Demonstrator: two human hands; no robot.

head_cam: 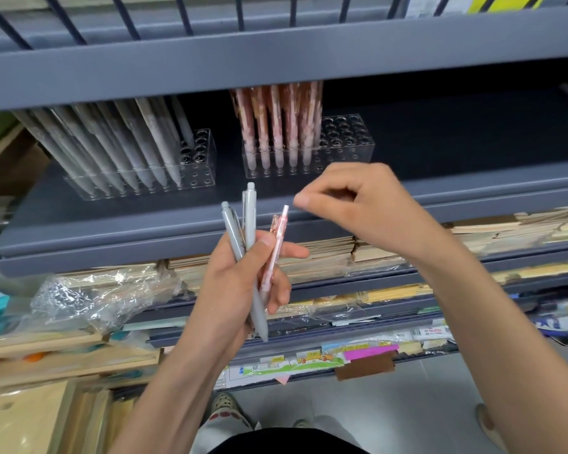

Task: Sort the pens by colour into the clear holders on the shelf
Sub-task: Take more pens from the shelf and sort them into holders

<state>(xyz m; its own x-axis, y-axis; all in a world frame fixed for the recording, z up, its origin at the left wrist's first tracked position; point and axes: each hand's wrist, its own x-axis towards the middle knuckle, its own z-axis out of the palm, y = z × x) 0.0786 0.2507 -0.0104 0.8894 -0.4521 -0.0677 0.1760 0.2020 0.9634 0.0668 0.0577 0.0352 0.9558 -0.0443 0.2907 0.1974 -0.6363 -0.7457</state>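
My left hand (240,283) grips a small bunch of pens upright in front of the shelf: two grey pens (250,231) and one pink pen (277,244). My right hand (358,204) hovers just right of the pink pen's tip, fingers curled, thumb and forefinger close together, holding nothing. On the shelf (112,231) stand two clear holders. The left holder (200,158) is filled with several grey pens (118,142) leaning left. The right holder (348,142) has several pink pens (279,126) in its left half, and its right holes are free.
The upper shelf's front edge (276,60) overhangs the pen tops closely. Lower shelves hold stacked notebooks (325,253) and crumpled clear wrap (95,296). Wooden boxes (46,355) sit at lower left. My shoes and the grey floor (407,404) are below.
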